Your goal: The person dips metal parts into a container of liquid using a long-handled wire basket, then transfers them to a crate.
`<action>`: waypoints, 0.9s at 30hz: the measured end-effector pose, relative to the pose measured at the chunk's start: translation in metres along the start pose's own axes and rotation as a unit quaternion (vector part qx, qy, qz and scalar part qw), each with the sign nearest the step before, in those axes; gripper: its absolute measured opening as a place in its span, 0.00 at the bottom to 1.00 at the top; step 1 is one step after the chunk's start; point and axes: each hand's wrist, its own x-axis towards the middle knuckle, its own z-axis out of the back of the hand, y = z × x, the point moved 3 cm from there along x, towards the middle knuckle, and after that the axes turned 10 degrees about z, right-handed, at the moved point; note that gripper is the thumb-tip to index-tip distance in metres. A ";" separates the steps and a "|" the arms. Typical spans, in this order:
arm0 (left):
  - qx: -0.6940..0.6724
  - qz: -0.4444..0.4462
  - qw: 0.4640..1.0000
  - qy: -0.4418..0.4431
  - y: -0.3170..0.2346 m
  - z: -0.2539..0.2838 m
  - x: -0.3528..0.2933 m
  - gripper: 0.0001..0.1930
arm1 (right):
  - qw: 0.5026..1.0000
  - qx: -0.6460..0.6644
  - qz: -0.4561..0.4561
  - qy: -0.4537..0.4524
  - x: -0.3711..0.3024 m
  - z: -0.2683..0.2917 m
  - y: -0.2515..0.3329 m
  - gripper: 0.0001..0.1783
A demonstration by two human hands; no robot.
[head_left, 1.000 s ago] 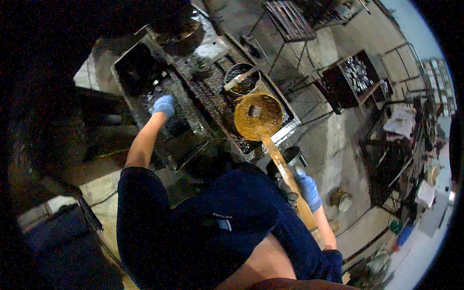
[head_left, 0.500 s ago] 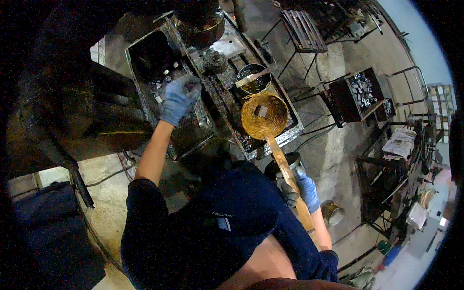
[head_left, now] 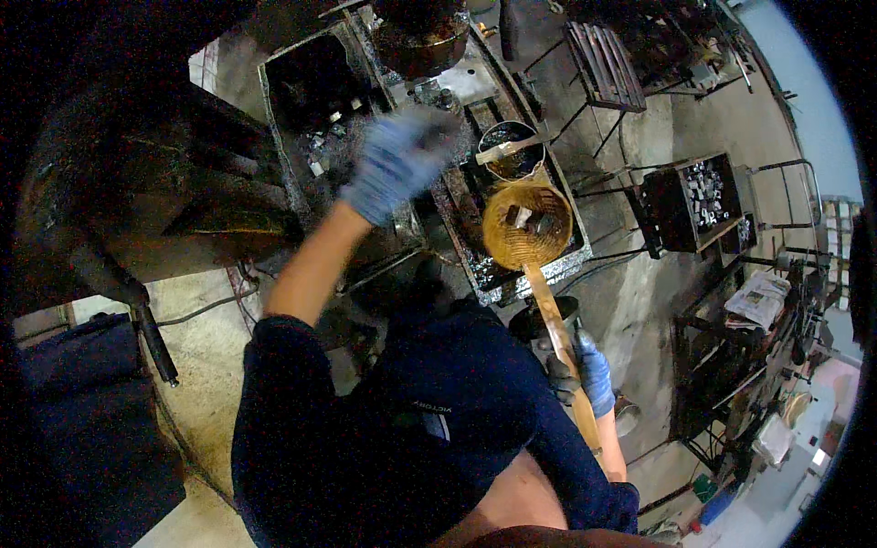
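Note:
In my right hand [head_left: 592, 373], gloved in blue with dark fingers, is the wooden handle [head_left: 543, 294] of a round woven basket [head_left: 501, 241]. The basket is held over the near right end of a dirty metal bench. Inside it lie a light metal block [head_left: 520, 216] and what looks like a second, darker one. My left hand [head_left: 399, 164], in a matching glove, is above the bench between a black tray [head_left: 269, 108] and the basket. Motion smears its fingers, so I cannot see whether they hold anything. Small metal blocks [head_left: 317, 168] lie in the tray.
Just beyond the basket stands a round pot [head_left: 523, 167] of dark liquid with a flat brush [head_left: 505, 149] across it. A large dark vessel [head_left: 425, 50] is at the bench's far end. To the right are a slatted stand [head_left: 605, 68] and a box of metal pieces [head_left: 681, 219].
My left hand has moved right, away from the tray and toward the basket. An additional lighter block now shows in the basket. My right hand keeps its hold on the handle.

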 end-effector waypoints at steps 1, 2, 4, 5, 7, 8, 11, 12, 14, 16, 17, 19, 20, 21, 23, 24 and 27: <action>0.028 0.028 0.999 -0.016 0.032 0.020 0.010 0.11 | 0.999 0.018 -0.029 0.023 -0.004 -0.007 0.004 0.29; 0.055 0.056 0.996 -0.031 0.067 0.036 0.018 0.12 | 1.000 -0.017 -0.009 -0.005 -0.005 -0.009 0.006 0.29; 0.267 0.079 0.958 0.070 0.147 0.037 0.016 0.13 | 0.994 -0.088 0.034 -0.054 -0.004 -0.009 0.007 0.29; 0.366 0.093 0.906 0.194 0.164 0.021 0.009 0.12 | 0.999 -0.021 -0.010 0.028 -0.003 -0.008 0.007 0.30; 0.452 0.100 0.795 0.391 0.219 -0.014 -0.017 0.12 | 0.999 0.005 -0.017 0.051 -0.002 -0.005 0.008 0.28; 0.444 0.098 0.758 0.467 0.255 -0.035 -0.035 0.12 | 0.998 0.017 -0.020 0.064 -0.002 -0.004 0.007 0.28; 0.403 0.095 0.747 0.520 0.286 -0.085 -0.061 0.13 | 0.994 -0.075 0.028 -0.077 0.000 0.013 -0.001 0.30; 0.386 0.075 0.765 0.511 0.326 -0.108 -0.077 0.13 | 0.988 -0.099 0.040 -0.108 0.000 0.016 -0.002 0.31; 0.458 0.000 0.718 0.524 0.353 -0.142 -0.083 0.11 | 0.983 -0.113 0.071 -0.125 0.000 0.016 -0.003 0.31; 0.505 -0.039 0.657 0.558 0.297 -0.132 -0.067 0.12 | 0.979 -0.098 0.105 -0.146 0.001 0.088 -0.032 0.18; 0.517 -0.071 0.645 0.558 0.324 -0.139 -0.076 0.11 | 0.989 -0.008 0.079 -0.127 0.003 0.072 -0.027 0.18; 0.443 -0.019 0.733 0.516 0.355 -0.148 -0.090 0.11 | 0.987 0.013 0.070 -0.147 0.000 0.037 -0.013 0.17; 0.403 0.006 0.772 0.491 0.358 -0.149 -0.094 0.12 | 0.978 -0.057 0.088 -0.183 -0.004 0.018 -0.003 0.17; 0.361 0.032 0.809 0.464 0.358 -0.147 -0.093 0.13 | 0.962 -0.126 0.106 -0.217 -0.006 0.009 0.002 0.17; 0.401 0.073 0.759 0.508 0.355 -0.156 -0.090 0.12 | 0.973 -0.112 0.076 -0.188 0.000 0.070 -0.025 0.17; 0.422 0.097 0.731 0.527 0.354 -0.157 -0.091 0.12 | 0.977 -0.098 0.072 -0.173 0.004 0.083 -0.032 0.18; 0.400 0.072 0.778 0.479 0.356 -0.160 -0.092 0.11 | 0.993 -0.006 0.067 -0.097 0.009 0.080 -0.035 0.19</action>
